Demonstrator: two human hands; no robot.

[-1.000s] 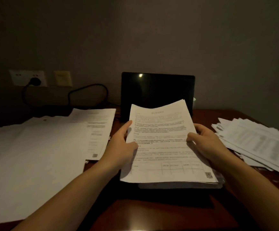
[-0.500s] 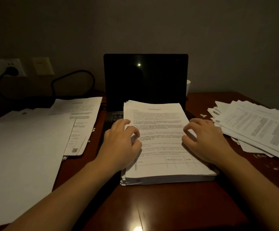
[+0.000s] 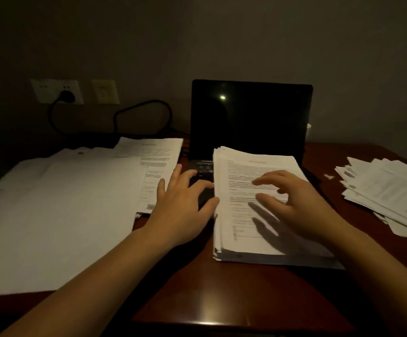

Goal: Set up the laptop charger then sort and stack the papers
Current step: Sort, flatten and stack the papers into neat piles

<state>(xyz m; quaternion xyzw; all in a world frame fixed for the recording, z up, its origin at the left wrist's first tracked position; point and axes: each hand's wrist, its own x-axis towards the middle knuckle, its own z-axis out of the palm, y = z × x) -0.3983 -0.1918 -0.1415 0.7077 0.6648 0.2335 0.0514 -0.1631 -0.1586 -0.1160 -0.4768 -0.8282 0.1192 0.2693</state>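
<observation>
A thick stack of printed papers (image 3: 248, 166) lies on the keyboard of an open black laptop (image 3: 248, 117) with a dark screen. My left hand (image 3: 183, 207) hovers spread at the stack's left edge, over the keys, holding nothing. My right hand (image 3: 294, 203) floats above the stack with fingers spread and casts a shadow on the top sheet. The charger plug (image 3: 67, 96) sits in a white wall socket (image 3: 56, 90), and its black cable (image 3: 146, 105) loops along the wall toward the laptop.
Large white sheets (image 3: 51, 210) cover the left of the dark wooden desk (image 3: 222, 300), with a printed page (image 3: 158, 164) on their right edge. A loose, fanned pile of papers (image 3: 387, 193) lies at the right. A small paper scrap (image 3: 329, 176) sits between pile and laptop.
The sheets I held up have been laid on the stack. Both hands let go and lifted with fingers spread, the left one sliding off to the stack's left side.
</observation>
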